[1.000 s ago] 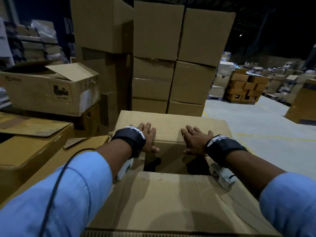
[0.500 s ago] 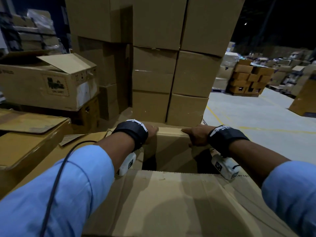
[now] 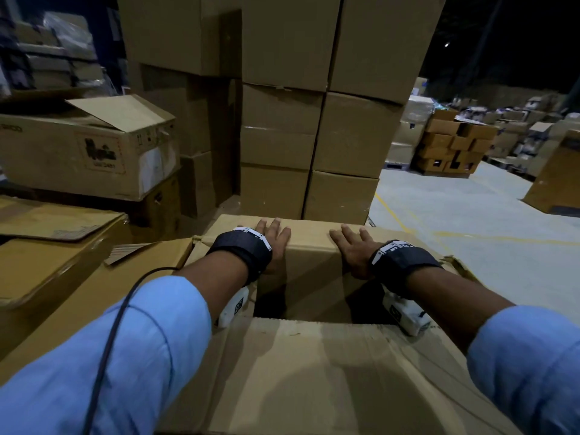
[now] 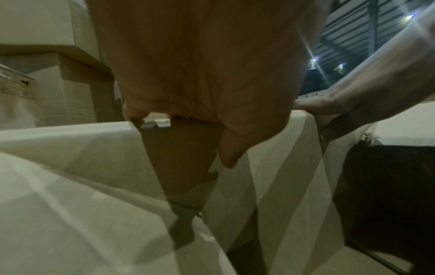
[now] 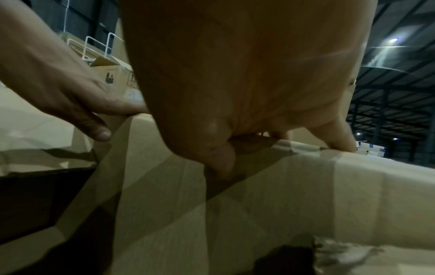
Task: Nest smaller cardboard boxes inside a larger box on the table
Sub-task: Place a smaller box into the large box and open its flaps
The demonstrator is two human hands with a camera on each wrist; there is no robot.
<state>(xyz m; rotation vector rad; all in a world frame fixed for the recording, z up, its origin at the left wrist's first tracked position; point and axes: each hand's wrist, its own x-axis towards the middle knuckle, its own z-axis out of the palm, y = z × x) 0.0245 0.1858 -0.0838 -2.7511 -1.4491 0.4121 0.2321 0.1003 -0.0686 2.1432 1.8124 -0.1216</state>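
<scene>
Two grips at work, both on one box. Far left: printed brown cardboard carton [image 3: 94,152] with a raised lid flap, resting on other cartons, well apart from the job.

Next, left grip [image 3: 273,243]: released, fingers straight and laid flat on the top panel of the smaller plain brown cardboard box [image 3: 310,277], thumb down against its near face. Presses, does not clench.

Centre: the smaller box, upright inside the opening of the larger brown cardboard box [image 3: 314,372]. Sits only part way down, top panel above the big box's spread flaps, with a dark gap at the near side. Behind it, a tall stack of plain brown cartons [image 3: 298,136], apart from the work.

Right grip [image 3: 351,249]: likewise released, flat on the same top panel, thumb on the near face. Far right: bare grey concrete floor [image 3: 470,230]. No desk to be seen under the big box.

Step in hand, by the look of it: seating the smaller box down into the larger. Next, probably: even downward pressure from both grips, kept level to avoid jamming a corner against a wall or catching a flap. Depth left to go: cannot tell.
</scene>
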